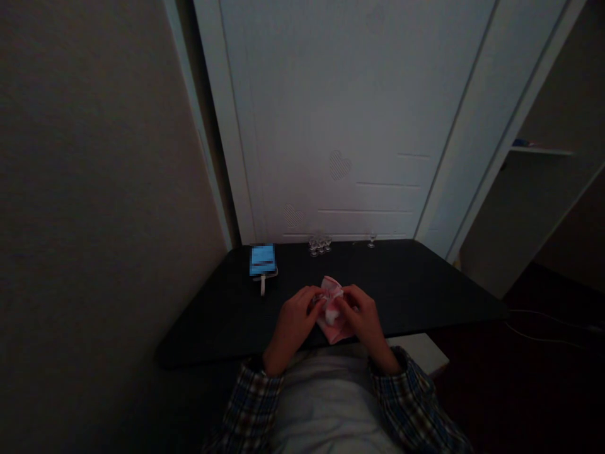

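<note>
A crumpled pink cloth (334, 328) is held between both hands near the front edge of the black table. My left hand (299, 310) is closed, its thumb and fingers pinching the cloth's left side. On the right side, my right hand (363, 312) grips the cloth with fingers bent around it. Part of the cloth stands up above the fingertips and a corner hangs down toward the table edge. Something small and clear may be inside the cloth, but the fingers and dim light hide it.
The black table (227, 321) meets a pale door (350, 94). Several small glasses (320, 245) stand together at its back edge, with a single glass (372, 240) to their right. A device with a blue screen (262, 260) sits back left. A white box (418, 353) is below the front edge.
</note>
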{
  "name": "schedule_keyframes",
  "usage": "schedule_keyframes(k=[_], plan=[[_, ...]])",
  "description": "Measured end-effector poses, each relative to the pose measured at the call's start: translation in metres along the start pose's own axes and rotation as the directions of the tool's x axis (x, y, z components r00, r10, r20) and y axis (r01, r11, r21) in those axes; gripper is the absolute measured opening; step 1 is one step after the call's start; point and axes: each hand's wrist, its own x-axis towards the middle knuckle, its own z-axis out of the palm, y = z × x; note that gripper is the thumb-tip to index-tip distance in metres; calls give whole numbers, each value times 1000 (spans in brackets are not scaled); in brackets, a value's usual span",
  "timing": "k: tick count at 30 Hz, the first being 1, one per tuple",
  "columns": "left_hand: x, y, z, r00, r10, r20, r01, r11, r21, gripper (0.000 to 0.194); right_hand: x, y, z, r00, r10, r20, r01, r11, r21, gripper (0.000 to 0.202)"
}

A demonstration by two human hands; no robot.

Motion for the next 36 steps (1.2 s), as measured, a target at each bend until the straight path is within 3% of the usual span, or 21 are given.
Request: schedule_keyframes(k=[36], plan=[[0,-4,2,1000,-19,8,19,1000,1,20,1,4,2,999,11,30,-11,1000,-17,12]])
